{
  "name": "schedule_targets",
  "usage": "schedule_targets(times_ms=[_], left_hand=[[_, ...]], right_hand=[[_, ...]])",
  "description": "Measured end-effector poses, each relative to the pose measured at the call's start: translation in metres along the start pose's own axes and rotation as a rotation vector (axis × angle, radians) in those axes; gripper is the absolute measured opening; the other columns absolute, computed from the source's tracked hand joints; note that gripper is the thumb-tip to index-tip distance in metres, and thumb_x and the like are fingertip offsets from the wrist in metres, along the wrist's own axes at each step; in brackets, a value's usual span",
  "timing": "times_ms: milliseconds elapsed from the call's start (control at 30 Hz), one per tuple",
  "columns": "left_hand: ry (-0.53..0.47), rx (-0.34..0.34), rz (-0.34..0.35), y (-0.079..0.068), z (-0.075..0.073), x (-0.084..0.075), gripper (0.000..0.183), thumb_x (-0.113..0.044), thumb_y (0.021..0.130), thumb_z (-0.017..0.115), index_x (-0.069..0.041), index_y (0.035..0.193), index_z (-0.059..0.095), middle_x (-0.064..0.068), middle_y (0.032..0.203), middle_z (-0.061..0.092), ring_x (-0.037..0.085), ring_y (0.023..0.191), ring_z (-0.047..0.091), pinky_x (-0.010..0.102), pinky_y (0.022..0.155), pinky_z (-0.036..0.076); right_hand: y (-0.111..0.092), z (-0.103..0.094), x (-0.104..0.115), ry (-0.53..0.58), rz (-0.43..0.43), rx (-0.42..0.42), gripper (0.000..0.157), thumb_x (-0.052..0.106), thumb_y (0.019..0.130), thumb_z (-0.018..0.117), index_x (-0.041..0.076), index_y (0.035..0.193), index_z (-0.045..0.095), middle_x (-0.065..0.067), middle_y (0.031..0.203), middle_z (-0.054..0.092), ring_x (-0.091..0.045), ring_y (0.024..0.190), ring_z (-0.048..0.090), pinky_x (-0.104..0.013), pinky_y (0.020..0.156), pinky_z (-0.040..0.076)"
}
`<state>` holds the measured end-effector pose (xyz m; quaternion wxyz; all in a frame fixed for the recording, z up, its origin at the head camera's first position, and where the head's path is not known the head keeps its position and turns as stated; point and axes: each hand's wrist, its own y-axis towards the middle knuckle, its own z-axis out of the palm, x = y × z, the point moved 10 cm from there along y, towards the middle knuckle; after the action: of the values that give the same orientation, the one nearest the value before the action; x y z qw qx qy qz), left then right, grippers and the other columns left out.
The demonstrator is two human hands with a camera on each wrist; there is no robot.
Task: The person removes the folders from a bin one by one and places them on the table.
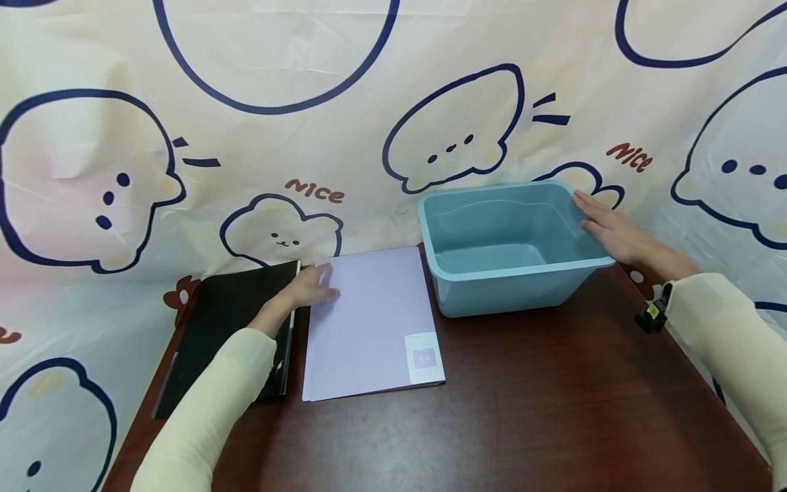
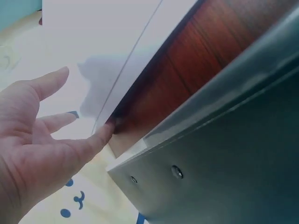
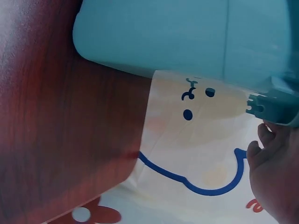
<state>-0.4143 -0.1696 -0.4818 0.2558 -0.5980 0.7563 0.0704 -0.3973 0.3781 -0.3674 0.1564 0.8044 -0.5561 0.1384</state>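
My left hand [image 1: 309, 287] reaches over the left edge of a lilac folder [image 1: 369, 314] lying flat on the table. Its fingers are spread and loosely bent, and in the left wrist view one fingertip touches the folder's edge. A black folder [image 1: 236, 321] with metal rivets lies just to the left, partly under that forearm. My right hand [image 1: 617, 232] holds the right rim of a blue plastic bin [image 1: 504, 290]. Some fingers lie over the rim; in the right wrist view, others curl below it. The bin stands upright, with nothing visible inside.
The dark wood table [image 1: 522, 417] extends toward me. Behind it hangs a cream cloth [image 1: 344, 150] printed with cartoon shapes, close to the bin and folders. A narrow strip of table separates the two folders. My right wrist wears a black band [image 1: 653, 311].
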Motion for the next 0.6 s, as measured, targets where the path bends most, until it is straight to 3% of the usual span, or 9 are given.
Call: schedule_targets(times_ms=[267, 433, 600], left_hand=[[-0.005, 0.023, 0.051, -0.006, -0.003, -0.010, 0.074, -0.026, 0.098, 0.058, 0.004, 0.153, 0.020, 0.027, 0.156, 0.024, 0.043, 0.144, 0.024, 0.055, 0.116, 0.022], [-0.014, -0.023, 0.099, -0.010, -0.019, -0.020, 0.074, -0.023, 0.098, 0.059, 0.002, 0.154, 0.018, 0.025, 0.158, 0.021, 0.043, 0.143, 0.025, 0.057, 0.115, 0.024], [0.007, -0.048, 0.118, -0.023, -0.040, -0.029, 0.073, -0.023, 0.099, 0.058, 0.002, 0.154, 0.018, 0.025, 0.158, 0.020, 0.042, 0.144, 0.023, 0.057, 0.115, 0.021]], right_hand=[[0.005, -0.001, 0.009, -0.128, 0.021, 0.082, 0.065, 0.026, 0.105, 0.042, 0.001, 0.155, 0.009, -0.021, 0.162, 0.003, -0.046, 0.146, 0.006, -0.067, 0.113, 0.010], [0.010, -0.007, 0.014, -0.172, 0.012, 0.112, 0.069, 0.023, 0.102, 0.051, -0.006, 0.152, 0.015, -0.027, 0.160, 0.010, -0.050, 0.144, 0.013, -0.067, 0.112, 0.016], [0.015, -0.012, 0.021, -0.223, 0.021, 0.144, 0.070, 0.026, 0.101, 0.051, -0.010, 0.151, 0.017, -0.034, 0.156, 0.015, -0.052, 0.143, 0.013, -0.068, 0.111, 0.016]])
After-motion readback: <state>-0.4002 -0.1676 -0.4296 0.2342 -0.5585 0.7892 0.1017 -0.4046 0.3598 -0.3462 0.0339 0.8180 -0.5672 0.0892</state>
